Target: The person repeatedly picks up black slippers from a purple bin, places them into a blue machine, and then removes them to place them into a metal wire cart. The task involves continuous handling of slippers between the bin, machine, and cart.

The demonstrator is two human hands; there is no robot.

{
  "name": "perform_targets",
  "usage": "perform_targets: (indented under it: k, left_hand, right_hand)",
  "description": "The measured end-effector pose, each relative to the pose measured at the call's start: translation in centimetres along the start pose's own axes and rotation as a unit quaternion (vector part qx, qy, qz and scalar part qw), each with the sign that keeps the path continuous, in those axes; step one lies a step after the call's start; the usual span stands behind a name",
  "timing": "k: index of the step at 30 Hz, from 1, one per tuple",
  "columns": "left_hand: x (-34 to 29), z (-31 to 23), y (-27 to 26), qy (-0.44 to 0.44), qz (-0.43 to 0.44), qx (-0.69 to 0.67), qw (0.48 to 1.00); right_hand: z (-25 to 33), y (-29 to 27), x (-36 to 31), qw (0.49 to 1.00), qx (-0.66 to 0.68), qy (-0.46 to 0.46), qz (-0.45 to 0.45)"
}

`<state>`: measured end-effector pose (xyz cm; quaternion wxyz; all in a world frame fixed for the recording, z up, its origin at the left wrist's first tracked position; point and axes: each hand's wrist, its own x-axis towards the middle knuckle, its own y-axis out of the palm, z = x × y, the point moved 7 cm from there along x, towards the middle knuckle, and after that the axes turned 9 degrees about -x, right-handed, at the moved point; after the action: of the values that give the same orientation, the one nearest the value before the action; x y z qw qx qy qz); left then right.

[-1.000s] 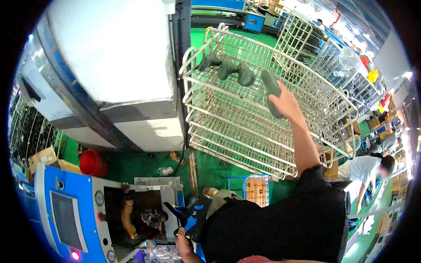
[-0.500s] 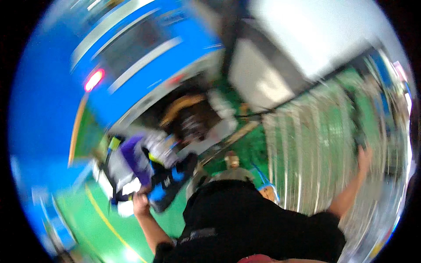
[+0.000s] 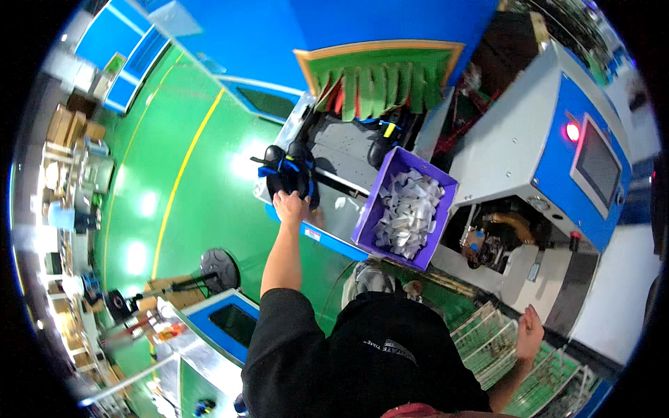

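Black-and-blue shoe [image 3: 284, 182] is at the left end of the metal bench [image 3: 339, 221] — second dark shoe looks to be right against it, hard to separate the two. Left hand [image 3: 290, 207] is on its near end; from here I can't tell whether the fingers grip it or just rest there. Grey perforated plate [image 3: 343, 148] just right of it, another black shoe [image 3: 380, 150] at the plate's far side, below a green strip curtain [image 3: 376, 87] on the big blue machine [image 3: 390, 24]. Purple box [image 3: 366, 223] of white scraps [image 3: 410, 212] sits at the bench's right end. Right hand [image 3: 529, 336] is off to the right over a wire rack [image 3: 481, 331] — fingers loosely extended, nothing in them. Control cabinet [image 3: 512, 129] beyond, red lamp [image 3: 572, 132] lit.
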<state>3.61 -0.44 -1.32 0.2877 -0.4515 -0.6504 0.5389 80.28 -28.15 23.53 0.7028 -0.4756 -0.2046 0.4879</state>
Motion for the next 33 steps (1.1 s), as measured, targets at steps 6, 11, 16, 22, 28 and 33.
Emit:
perform_targets:
  k: [6, 11, 16, 22, 28, 33]
  left_hand:
    - [-6.8, 8.0, -5.1, 0.026, 0.011, -0.080, 0.996]
    - [-22.7, 15.3, -11.0, -0.008, -0.031, -0.077, 0.997]
    - [-43.1, 28.3, -17.9, -0.207, -0.044, -0.047, 0.976]
    - [-63.9, 42.4, -27.4, -0.661, -0.261, 0.328, 0.622]
    - [-41.4, 34.6, -16.5, -0.326, -0.248, -0.001, 0.912]
    - [-13.7, 8.6, -0.1, -0.043, -0.013, -0.363, 0.931]
  right_hand:
    - [6.6, 5.0, 5.3, 0.978, -0.124, -0.085, 0.146]
    - [10.5, 8.3, 6.6, 0.968, -0.127, -0.102, 0.191]
    - [14.7, 10.6, 7.7, 0.936, -0.155, -0.224, 0.222]
    - [21.4, 11.5, 7.8, 0.872, -0.165, -0.385, 0.252]
    - [28.9, 1.4, 9.2, 0.854, -0.108, -0.454, -0.229]
    - [32.7, 0.4, 15.1, 0.734, -0.245, -0.462, -0.434]
